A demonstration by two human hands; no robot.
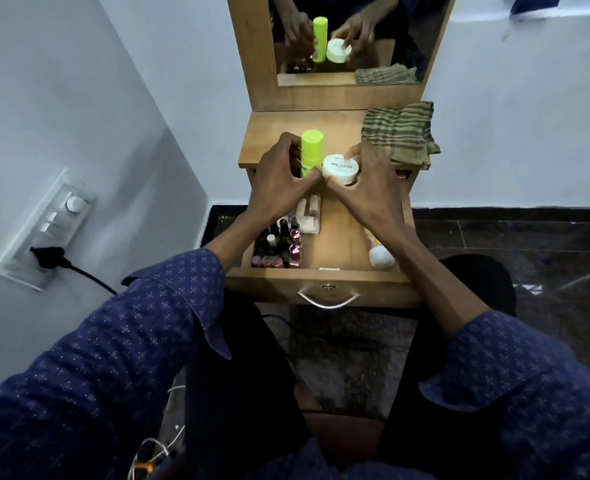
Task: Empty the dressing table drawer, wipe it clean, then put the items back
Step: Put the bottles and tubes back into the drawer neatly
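Risk sits at the tabletop edge, centre frame: our left hand grips the green bottle, our right hand the white jar. Set carelessly, either could topple into the open drawer below, onto nail polish bottles.

I see a lime-green plastic bottle, a round white plastic jar, a green-and-brown striped cloth and navy dotted sleeves.

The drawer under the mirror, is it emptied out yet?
Not yet. The drawer is pulled open and holds nail polish bottles at its left and a white item at its right.
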